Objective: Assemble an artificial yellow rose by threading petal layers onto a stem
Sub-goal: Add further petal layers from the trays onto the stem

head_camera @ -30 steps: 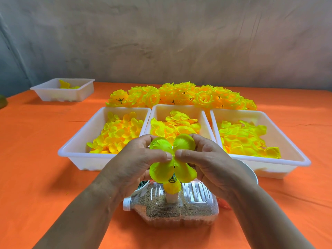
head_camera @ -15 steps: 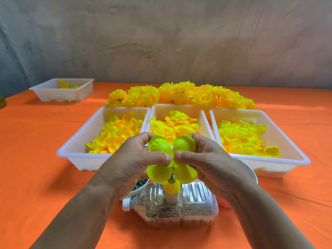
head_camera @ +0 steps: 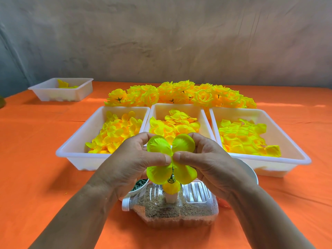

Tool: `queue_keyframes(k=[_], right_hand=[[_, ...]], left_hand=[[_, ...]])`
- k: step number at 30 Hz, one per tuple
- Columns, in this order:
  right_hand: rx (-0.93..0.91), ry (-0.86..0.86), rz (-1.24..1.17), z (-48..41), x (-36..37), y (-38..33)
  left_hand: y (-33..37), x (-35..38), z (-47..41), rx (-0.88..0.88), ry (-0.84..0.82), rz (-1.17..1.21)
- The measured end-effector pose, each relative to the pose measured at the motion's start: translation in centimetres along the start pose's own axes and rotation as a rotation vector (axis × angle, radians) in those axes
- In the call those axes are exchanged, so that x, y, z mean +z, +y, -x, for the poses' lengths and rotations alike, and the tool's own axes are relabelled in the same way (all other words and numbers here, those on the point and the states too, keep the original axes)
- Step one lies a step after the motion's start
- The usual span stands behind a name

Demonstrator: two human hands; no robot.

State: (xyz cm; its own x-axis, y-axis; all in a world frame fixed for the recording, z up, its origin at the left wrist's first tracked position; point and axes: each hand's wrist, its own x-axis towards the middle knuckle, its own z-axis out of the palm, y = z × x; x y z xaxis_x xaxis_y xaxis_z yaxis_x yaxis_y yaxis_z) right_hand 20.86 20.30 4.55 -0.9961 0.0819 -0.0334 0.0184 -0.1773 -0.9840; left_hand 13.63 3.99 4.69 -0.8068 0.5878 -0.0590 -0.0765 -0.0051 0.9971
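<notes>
A yellow-green petal layer point(head_camera: 158, 174) with several round lobes is held flat facing me, above a sand-filled plastic bottle point(head_camera: 179, 211) lying on its side. My left hand point(head_camera: 133, 162) and my right hand point(head_camera: 208, 162) pinch it at its centre, thumbs nearly touching. A thin dark stem tip point(head_camera: 172, 170) pokes through the layer's middle, with a green calyx point(head_camera: 171, 180) and a small yellow bud point(head_camera: 171, 188) below it. The bud stands on a white holder point(head_camera: 170, 198) set in the bottle.
Three white trays of loose yellow petals stand behind: left point(head_camera: 77, 141), middle point(head_camera: 177, 106), right point(head_camera: 291, 150). Finished yellow roses point(head_camera: 179, 94) lie in a row beyond them. A small white tray point(head_camera: 59, 94) sits far left. White bowls flank the bottle, one holding green pieces point(head_camera: 139, 184).
Both hands with the petal layer stay almost in place, dipping very slightly lower toward the bud.
</notes>
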Motion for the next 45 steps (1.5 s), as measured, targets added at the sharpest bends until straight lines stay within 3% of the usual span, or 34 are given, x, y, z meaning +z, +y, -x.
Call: queue_keyframes(k=[13, 45], right_hand=[[-0.027, 0.008, 0.035, 0.24, 0.03, -0.04], [-0.113, -0.027, 0.095, -0.06, -0.42, 0.17]], left_hand=[[0.03, 0.40, 0.55, 0.036, 0.076, -0.079], [0.48, 0.04, 0.14, 0.001, 0.035, -0.087]])
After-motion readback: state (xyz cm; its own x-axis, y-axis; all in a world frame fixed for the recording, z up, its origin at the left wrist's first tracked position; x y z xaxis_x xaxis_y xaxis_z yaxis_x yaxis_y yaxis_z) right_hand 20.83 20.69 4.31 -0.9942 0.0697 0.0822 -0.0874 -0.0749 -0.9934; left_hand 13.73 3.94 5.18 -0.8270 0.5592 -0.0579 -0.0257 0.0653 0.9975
